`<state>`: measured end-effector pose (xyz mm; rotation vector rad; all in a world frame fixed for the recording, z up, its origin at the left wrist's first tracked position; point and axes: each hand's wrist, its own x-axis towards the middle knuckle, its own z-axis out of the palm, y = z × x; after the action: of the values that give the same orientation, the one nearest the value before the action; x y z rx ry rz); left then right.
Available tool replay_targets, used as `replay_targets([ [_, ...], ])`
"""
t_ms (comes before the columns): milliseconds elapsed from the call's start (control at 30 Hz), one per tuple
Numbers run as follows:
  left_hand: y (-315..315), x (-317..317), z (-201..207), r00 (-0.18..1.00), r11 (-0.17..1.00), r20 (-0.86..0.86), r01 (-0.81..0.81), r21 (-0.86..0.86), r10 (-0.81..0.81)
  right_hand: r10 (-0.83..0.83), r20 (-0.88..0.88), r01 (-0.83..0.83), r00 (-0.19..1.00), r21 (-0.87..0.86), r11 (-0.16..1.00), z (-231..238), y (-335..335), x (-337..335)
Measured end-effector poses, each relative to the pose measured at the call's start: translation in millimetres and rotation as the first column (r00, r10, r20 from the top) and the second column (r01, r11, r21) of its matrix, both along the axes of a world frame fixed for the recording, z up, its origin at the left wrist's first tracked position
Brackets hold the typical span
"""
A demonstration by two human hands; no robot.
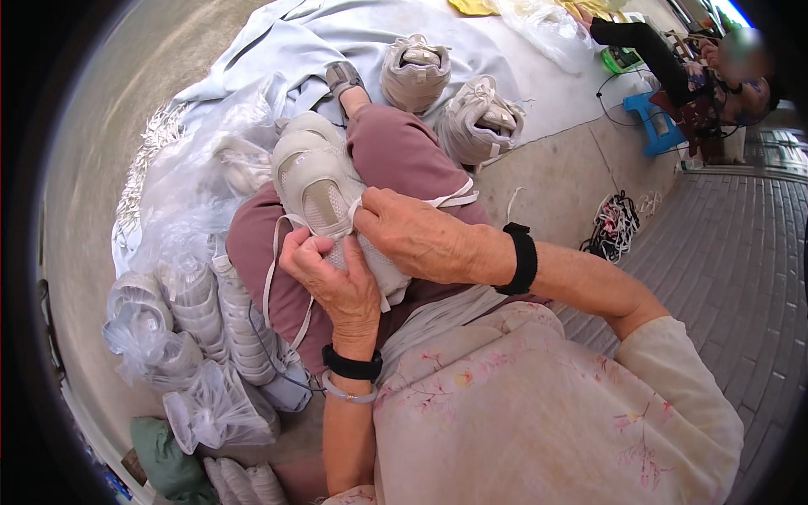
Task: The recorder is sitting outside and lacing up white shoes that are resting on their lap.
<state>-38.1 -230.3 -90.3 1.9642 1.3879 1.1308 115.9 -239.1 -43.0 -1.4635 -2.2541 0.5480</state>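
Observation:
A pale beige mesh shoe [323,204] lies across my lap, with openings along its top. My left hand [337,282] bends over its near end, thumb and fingers pressed at the shoe's edge. From the right, my right hand [412,234] pinches a white shoelace at the shoe's opening; its fingertips are partly hidden. A long loop of white shoelace [269,282] hangs on the left over my thigh, and another lace strand [454,199] lies beyond my right hand. Black bands circle both my wrists.
Two beige shoes [415,74] [480,122] stand beyond my knees on a pale cloth [337,42]. Stacked, plastic-wrapped shoes [189,307] crowd my left, near a pile of white laces [147,168]. Tangled laces [619,225] lie right. Another person sits far right by a blue stool [652,124].

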Motion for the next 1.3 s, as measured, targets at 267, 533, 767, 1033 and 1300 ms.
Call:
replay_targets([
  [267,-3.4,-10.9,26.4,0.994,0.994,-0.089,0.056,-0.09,-0.064,-0.108,-0.008,0.108,0.994,-0.009,0.994,-2.5,-12.8,-10.6],
  [533,-16.6,-8.8,24.2,0.994,0.994,-0.06,0.084,-0.063,-0.088,-0.1,-0.09,0.1,0.991,-0.009,0.995,4.9,-14.2,-11.5],
  [767,-14.3,-3.8,33.3,0.996,0.992,0.024,0.082,-0.092,-0.08,-0.132,-0.178,0.132,0.975,-0.012,0.991,7.7,-18.4,-14.0],
  [1033,-8.0,10.7,33.4,0.998,0.993,0.055,-0.005,-0.114,0.011,-0.214,-0.23,0.205,0.949,-0.061,0.977,-3.3,-5.3,-8.8],
  [1300,-17.2,-1.8,31.4,1.0,0.989,0.021,0.019,-0.144,-0.017,-0.112,-0.266,0.141,0.957,0.091,0.986,1.1,-15.0,-12.0],
])
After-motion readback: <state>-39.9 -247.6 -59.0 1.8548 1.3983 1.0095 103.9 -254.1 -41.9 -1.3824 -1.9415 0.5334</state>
